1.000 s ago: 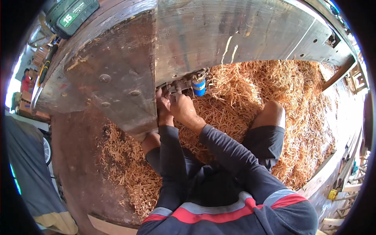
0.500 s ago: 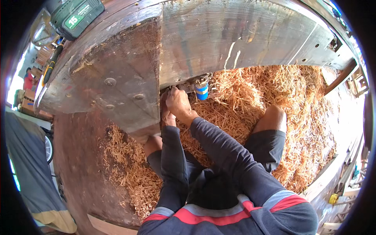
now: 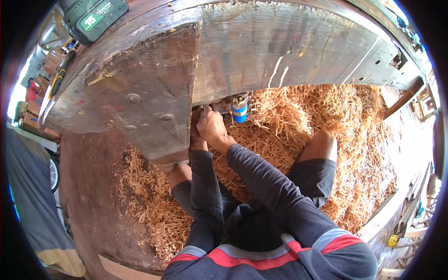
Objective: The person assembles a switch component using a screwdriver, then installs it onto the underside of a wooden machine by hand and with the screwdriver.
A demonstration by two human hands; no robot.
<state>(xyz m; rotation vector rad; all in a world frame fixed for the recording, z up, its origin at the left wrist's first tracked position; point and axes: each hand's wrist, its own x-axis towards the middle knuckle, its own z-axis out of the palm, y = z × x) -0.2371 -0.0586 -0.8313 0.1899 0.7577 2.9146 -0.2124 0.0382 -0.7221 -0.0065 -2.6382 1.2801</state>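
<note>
My right hand (image 3: 211,127) is closed, its fingers curled in under the lower edge of a worn wooden bench (image 3: 261,51). What they hold is hidden. Close against the bench's broad wooden leg (image 3: 154,107), my left hand (image 3: 198,140) reaches up beside the right one. Its fingers are out of sight behind the leg and the right hand. Just right of my hands, a blue cylindrical piece with a pale band (image 3: 239,113) hangs below the bench edge, next to a dusty part I cannot identify.
Wood shavings (image 3: 280,112) cover the floor around my knees. A dark green battery-like case (image 3: 95,21) and a yellow-and-black handled tool (image 3: 62,74) lie on the bench top. Grey cloth (image 3: 32,196) hangs at the left. Lumber and a yellow object (image 3: 393,241) are at the right.
The view has shifted slightly, so the bench sits a little lower in the picture. Both hands stay together under the bench edge, with only a slight shift.
</note>
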